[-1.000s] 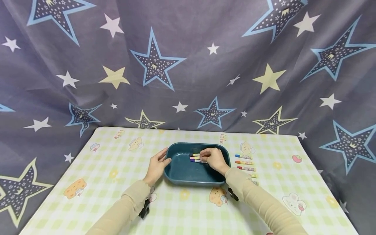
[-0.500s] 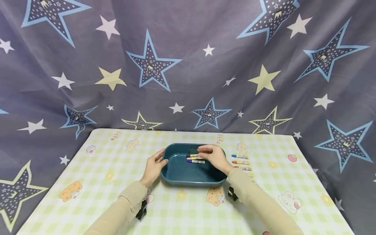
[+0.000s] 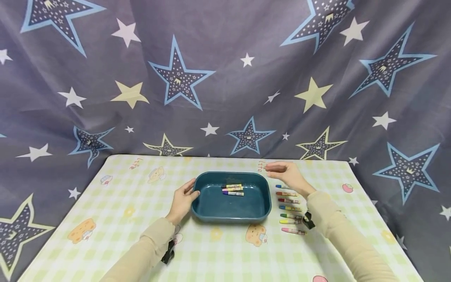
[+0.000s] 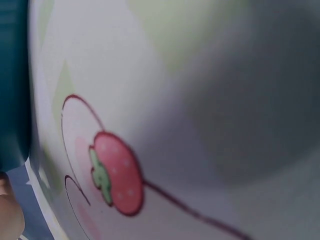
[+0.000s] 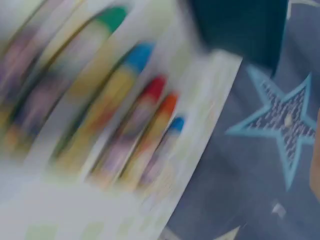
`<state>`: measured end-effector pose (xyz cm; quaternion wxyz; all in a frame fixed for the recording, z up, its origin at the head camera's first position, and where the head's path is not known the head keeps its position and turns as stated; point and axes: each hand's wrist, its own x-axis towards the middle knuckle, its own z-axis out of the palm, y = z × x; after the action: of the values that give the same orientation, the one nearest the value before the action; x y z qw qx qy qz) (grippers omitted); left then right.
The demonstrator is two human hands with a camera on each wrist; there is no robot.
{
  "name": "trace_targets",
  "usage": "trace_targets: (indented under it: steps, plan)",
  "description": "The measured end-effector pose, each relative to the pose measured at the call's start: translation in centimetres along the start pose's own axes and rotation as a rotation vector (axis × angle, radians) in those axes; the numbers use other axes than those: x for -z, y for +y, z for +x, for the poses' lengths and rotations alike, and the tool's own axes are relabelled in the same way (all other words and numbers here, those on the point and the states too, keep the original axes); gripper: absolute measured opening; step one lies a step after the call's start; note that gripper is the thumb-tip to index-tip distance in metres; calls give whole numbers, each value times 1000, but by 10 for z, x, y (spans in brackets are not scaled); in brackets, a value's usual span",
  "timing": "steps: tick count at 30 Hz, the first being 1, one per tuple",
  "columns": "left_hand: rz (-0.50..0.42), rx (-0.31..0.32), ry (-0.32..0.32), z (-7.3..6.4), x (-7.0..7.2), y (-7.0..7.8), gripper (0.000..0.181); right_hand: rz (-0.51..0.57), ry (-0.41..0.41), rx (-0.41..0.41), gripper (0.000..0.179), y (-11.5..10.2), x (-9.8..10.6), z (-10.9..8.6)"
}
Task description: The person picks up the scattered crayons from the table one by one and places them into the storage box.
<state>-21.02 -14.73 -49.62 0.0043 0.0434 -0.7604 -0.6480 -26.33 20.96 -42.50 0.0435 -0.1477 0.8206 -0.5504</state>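
Note:
A dark teal plastic tray (image 3: 230, 219) stands on the table, and my left hand (image 3: 181, 203) holds its left rim, thumb over the edge. Inside it lie a black crayon (image 3: 231, 186), a pink crayon (image 3: 232, 189) and a purple crayon (image 3: 234, 193), side by side. Right of the tray, my right hand (image 3: 291, 177) hovers with nothing in it, fingers extended, near a blue crayon (image 3: 282, 187) at the far end of a row. Nearer in that row are an orange crayon (image 3: 287, 194), a red crayon (image 5: 157, 87), a green crayon (image 5: 112, 19) and several others.
A green-checked cloth with cartoon prints covers the table (image 3: 105, 250). Behind it hangs a grey curtain (image 3: 225, 98) with stars, meeting the table's back edge. A pink crayon (image 3: 294, 231) ends the row at the near side.
My right hand has left the three crayons in the tray and moved right, out over the crayon row. My left hand stays on the rim. The view has shifted slightly.

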Motion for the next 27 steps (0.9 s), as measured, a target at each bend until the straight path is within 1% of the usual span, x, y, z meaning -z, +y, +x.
trace_targets:
  steps: [3,5,8,11,14,17,20,27]
  plan:
    - [-1,8,5,0,1,0,53,-28,21,-23,39,14,18,-4]
    - [1,16,12,0,2,0,53,-24,34,-45,40,25,26,-8]
    - [8,17,24,-1,4,1,53,-11,70,-85,42,40,35,-12]
    - [11,12,27,-2,4,3,53,22,104,-106,46,54,41,-14]
    - [11,14,29,-2,5,4,53,41,113,-107,46,66,45,-15]
    - [9,13,29,-1,4,4,53,28,113,-111,44,76,47,-16]
    - [-1,3,26,1,3,2,53,-4,119,-120,42,85,47,-18]
    - [-16,-26,10,1,0,1,52,4,110,-156,42,103,45,-20]
